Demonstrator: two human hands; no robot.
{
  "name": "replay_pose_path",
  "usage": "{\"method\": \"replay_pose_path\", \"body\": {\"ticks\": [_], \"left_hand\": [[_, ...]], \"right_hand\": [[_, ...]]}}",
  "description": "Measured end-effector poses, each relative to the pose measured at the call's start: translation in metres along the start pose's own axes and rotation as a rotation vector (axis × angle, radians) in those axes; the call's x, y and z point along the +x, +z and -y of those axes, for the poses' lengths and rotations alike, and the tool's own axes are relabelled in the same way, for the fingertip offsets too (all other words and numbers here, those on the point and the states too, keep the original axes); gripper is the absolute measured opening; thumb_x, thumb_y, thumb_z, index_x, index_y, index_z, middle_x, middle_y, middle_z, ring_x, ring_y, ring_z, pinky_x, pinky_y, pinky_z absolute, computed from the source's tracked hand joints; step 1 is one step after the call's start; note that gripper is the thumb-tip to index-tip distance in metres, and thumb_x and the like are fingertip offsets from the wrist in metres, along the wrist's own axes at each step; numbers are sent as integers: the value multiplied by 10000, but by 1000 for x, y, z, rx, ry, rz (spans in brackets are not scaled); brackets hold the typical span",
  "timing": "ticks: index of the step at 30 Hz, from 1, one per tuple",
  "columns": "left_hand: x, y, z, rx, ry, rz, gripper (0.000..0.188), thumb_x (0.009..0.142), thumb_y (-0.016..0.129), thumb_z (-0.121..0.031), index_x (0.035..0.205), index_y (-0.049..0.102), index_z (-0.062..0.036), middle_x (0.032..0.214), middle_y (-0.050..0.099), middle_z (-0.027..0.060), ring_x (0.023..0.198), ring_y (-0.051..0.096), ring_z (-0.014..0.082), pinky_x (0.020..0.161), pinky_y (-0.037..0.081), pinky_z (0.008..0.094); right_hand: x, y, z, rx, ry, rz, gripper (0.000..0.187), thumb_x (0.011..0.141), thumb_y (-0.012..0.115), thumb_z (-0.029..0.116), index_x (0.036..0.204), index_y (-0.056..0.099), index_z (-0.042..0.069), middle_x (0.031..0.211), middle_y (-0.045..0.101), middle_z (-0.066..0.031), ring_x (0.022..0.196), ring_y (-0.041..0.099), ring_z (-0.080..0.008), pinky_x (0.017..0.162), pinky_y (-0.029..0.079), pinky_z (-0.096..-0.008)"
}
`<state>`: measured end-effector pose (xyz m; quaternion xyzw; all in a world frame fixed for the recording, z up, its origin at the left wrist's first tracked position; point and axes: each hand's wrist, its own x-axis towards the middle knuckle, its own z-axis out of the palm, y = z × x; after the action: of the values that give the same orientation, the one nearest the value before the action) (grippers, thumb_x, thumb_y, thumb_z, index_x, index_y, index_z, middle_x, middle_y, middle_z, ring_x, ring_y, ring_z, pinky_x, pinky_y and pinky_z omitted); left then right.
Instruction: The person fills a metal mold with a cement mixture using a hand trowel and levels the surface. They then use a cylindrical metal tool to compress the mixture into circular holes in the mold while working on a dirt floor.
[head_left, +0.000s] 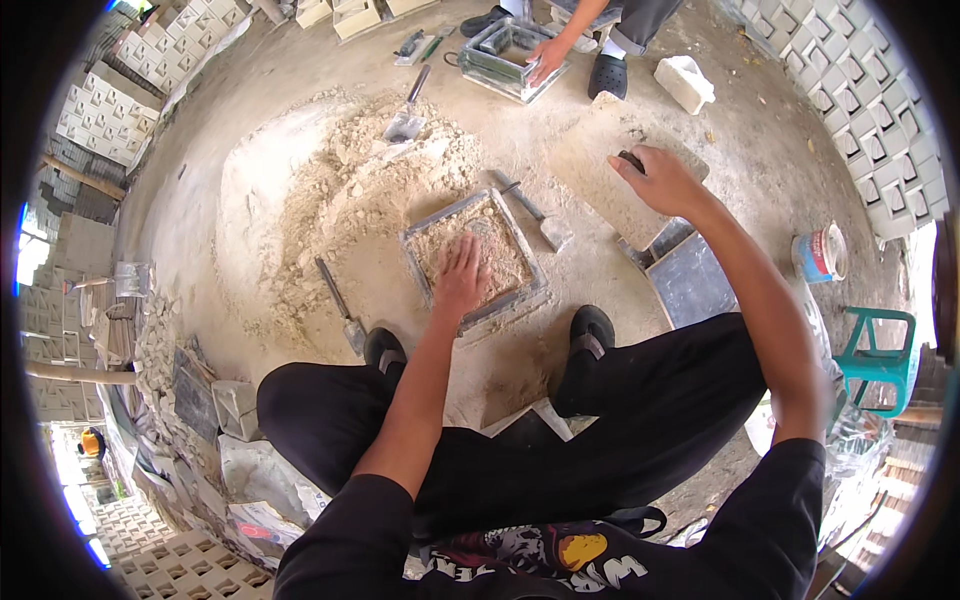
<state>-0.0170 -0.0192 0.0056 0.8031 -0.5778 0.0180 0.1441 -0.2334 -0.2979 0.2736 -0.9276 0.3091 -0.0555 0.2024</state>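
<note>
My left hand (462, 275) lies with its fingers stretched out on the crumbly tan mix (500, 245) that fills a square metal mold (532, 262) on the floor between my feet. To the right, my right hand (660, 180) is closed around a small dark handle (632, 160), over a flat dust-covered board (590, 170). Whether the handle is fixed to that board, I cannot tell. A small trowel (550, 228) lies between mold and board. Another narrow trowel (342, 310) is on the floor left of the mold.
A heap of tan powder (330, 190) spreads to the left, with a shovel (406, 125) on it. Ahead, another person's hand (546, 62) touches a second mold (485, 65). Dark plates (695, 280), a bucket (820, 252) and a green stool (880, 360) are at right.
</note>
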Motion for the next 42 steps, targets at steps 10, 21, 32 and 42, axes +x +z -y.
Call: {"method": "replay_pose_path", "body": {"ticks": [10,21,32,42], "left_hand": [[9,3,44,-37,-274,-99,726,945,442,-405,1471,200,33,1550,179,199,1447,144,323,1170,74,497],[52,17,-14,-53,-602,-155,788,958,377,-464,1466,137,88,1555,108,243,1455,72,355,1180,70,455],[92,34,-51,-104,-213,-70,692,984,355,-405,1455,199,77,1534,191,238,1439,160,345,1181,115,439],[56,28,-46,-89,-30,-35,634,987,356,-394,1450,275,32,1529,256,183,1436,197,299,1175,139,438]], "right_hand": [[-14,-18,28,66,140,141,577,939,496,485,934,609,-80,933,625,-297,910,611,-422,812,460,-466],[3,-12,39,42,124,128,586,936,501,491,956,611,-84,948,634,-281,931,604,-427,831,456,-456],[7,-15,27,21,115,145,583,937,503,485,952,608,-88,947,627,-294,946,597,-438,838,456,-457],[13,-9,19,2,12,115,566,931,513,476,905,609,-82,915,626,-296,901,604,-442,809,458,-469]]}}
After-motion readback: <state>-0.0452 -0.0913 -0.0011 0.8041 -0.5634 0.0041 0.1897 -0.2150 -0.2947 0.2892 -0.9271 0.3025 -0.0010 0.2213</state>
